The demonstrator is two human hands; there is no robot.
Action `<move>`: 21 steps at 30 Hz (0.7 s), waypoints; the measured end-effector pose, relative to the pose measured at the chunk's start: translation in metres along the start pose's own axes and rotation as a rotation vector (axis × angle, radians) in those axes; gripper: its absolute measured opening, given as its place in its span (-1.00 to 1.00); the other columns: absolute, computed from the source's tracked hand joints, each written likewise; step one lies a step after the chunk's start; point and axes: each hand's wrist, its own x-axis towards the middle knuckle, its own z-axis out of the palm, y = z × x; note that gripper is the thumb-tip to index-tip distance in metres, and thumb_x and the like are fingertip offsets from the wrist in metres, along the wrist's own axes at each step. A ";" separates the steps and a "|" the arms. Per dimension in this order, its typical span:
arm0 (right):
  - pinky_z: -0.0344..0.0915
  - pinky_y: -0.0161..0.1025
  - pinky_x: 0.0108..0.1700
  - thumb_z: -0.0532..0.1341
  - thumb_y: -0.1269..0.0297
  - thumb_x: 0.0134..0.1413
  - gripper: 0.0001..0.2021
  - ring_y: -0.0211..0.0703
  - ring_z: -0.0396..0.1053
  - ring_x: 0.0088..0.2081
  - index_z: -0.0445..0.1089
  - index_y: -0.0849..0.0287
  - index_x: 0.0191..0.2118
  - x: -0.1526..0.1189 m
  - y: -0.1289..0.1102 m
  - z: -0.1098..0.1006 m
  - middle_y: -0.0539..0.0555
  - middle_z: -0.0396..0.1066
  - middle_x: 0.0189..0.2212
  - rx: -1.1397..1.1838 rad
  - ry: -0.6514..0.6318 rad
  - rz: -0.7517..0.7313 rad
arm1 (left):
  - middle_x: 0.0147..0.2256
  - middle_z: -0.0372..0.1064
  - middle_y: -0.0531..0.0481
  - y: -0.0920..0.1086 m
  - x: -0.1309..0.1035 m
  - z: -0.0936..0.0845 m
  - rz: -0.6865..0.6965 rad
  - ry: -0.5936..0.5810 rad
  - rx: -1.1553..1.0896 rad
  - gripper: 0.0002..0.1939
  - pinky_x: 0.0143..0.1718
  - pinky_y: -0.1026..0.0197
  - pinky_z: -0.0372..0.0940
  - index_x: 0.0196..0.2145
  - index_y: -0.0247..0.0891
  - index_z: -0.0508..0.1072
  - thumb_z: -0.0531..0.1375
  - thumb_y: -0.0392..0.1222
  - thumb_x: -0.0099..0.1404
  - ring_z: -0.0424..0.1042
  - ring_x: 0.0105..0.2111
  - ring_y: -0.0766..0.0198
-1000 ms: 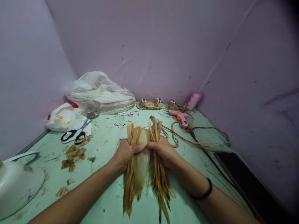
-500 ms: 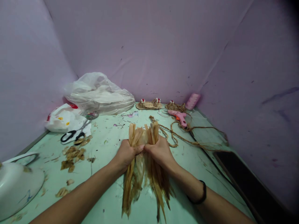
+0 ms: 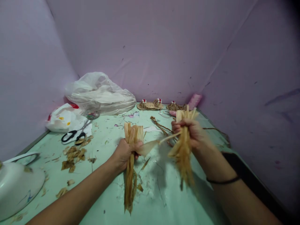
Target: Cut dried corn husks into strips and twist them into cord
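The left hand [image 3: 124, 153] is wrapped around the upper part of the left bundle [image 3: 129, 189] of dried husk strips, its thumb laid across the near side; short ends stand up beyond the fist and long ends trail below it, toward the person. A thin, pale strip [image 3: 147, 147] stretches from the left bundle, beside the thumb, to the right bundle [image 3: 183, 154]. This second bundle is to the right of the left bundle, well apart from it, with the right hand [image 3: 191, 130] curled around its upper part; its stubby ends jut past the fingers, its lower ends hang beneath them, blurred. Whether either bundle touches the counter [image 3: 159, 207] cannot be told.

Loose shreds [image 3: 140, 187] lie just right of the left bundle. To its left are brown husk scraps [image 3: 73, 154] and, beyond those, black-handled scissors [image 3: 74, 132]. Beyond the left bundle, a translucent plastic bag [image 3: 100, 97] rests toward its left, a braided cord [image 3: 161, 126] toward its right.
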 end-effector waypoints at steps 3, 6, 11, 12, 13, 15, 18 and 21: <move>-0.03 -0.60 -0.75 0.13 0.55 -0.39 -0.83 -0.52 0.00 -0.70 0.23 0.20 -0.52 -0.015 -0.034 -0.014 -0.08 0.14 -0.66 0.023 -0.159 -0.063 | -0.70 0.25 0.12 0.001 -0.002 0.000 -0.009 -0.002 -0.026 -0.68 -0.75 0.37 0.12 -0.60 -0.38 0.35 0.39 -0.23 -0.33 0.19 -0.74 0.45; -0.04 -0.63 -0.74 0.18 0.55 -0.34 -0.83 -0.54 0.00 -0.68 0.22 0.19 -0.52 -0.025 -0.048 -0.018 -0.10 0.15 -0.64 0.060 -0.223 -0.126 | -0.70 0.27 0.13 0.002 -0.005 0.001 -0.044 0.016 -0.057 -0.64 -0.63 0.35 0.20 -0.59 -0.37 0.36 0.41 -0.28 -0.40 0.25 -0.68 0.42; -0.03 -0.55 -0.75 0.32 0.54 -0.41 -0.68 -0.52 0.01 -0.71 0.32 0.19 -0.38 -0.017 0.002 0.006 -0.16 0.18 -0.65 -0.183 -0.088 -0.107 | -0.60 0.39 0.03 -0.001 -0.005 0.000 -0.032 -0.030 0.008 -0.59 -0.52 0.26 0.26 -0.47 -0.41 0.43 0.41 -0.24 -0.35 0.34 -0.60 0.31; -0.03 -0.53 -0.75 0.34 0.53 -0.43 -0.68 -0.51 0.04 -0.71 0.33 0.21 -0.40 -0.014 0.019 0.013 -0.14 0.23 -0.64 -0.261 -0.060 -0.081 | -0.56 0.42 -0.01 -0.002 -0.005 -0.001 -0.024 -0.055 0.022 -0.57 -0.48 0.23 0.27 -0.42 -0.42 0.45 0.41 -0.23 -0.33 0.37 -0.56 0.28; -0.02 -0.51 -0.74 0.35 0.50 -0.44 -0.71 -0.50 0.07 -0.71 0.34 0.24 -0.43 -0.011 0.037 0.018 -0.13 0.24 -0.66 -0.320 -0.059 -0.024 | -0.53 0.44 -0.04 -0.003 -0.005 -0.001 -0.014 -0.084 0.026 -0.54 -0.45 0.21 0.29 -0.38 -0.43 0.46 0.41 -0.23 -0.31 0.39 -0.53 0.24; 0.13 -0.43 -0.66 0.36 0.46 -0.47 -0.73 -0.41 0.19 -0.68 0.34 0.27 -0.48 -0.008 0.065 0.027 -0.08 0.30 -0.68 -0.340 -0.090 0.095 | -0.48 0.46 -0.07 -0.005 -0.005 -0.001 -0.002 -0.128 0.014 -0.51 -0.41 0.18 0.30 -0.33 -0.43 0.47 0.40 -0.24 -0.30 0.41 -0.49 0.20; 0.28 -0.30 -0.50 0.36 0.42 -0.48 -0.75 -0.28 0.30 -0.62 0.34 0.28 -0.51 -0.009 0.085 0.031 -0.03 0.35 -0.66 -0.275 -0.102 0.145 | -0.49 0.46 -0.07 -0.004 -0.007 0.001 -0.002 -0.148 -0.020 -0.53 -0.36 0.15 0.32 -0.34 -0.43 0.48 0.39 -0.27 -0.30 0.42 -0.47 0.18; 0.26 -0.30 -0.51 0.32 0.43 -0.47 -0.79 -0.31 0.26 -0.65 0.32 0.26 -0.54 -0.010 0.083 0.029 -0.06 0.32 -0.70 -0.267 -0.074 0.150 | -0.54 0.44 -0.04 -0.002 -0.008 0.003 0.006 -0.138 -0.017 -0.61 -0.38 0.15 0.32 -0.39 -0.43 0.48 0.37 -0.28 -0.28 0.41 -0.50 0.20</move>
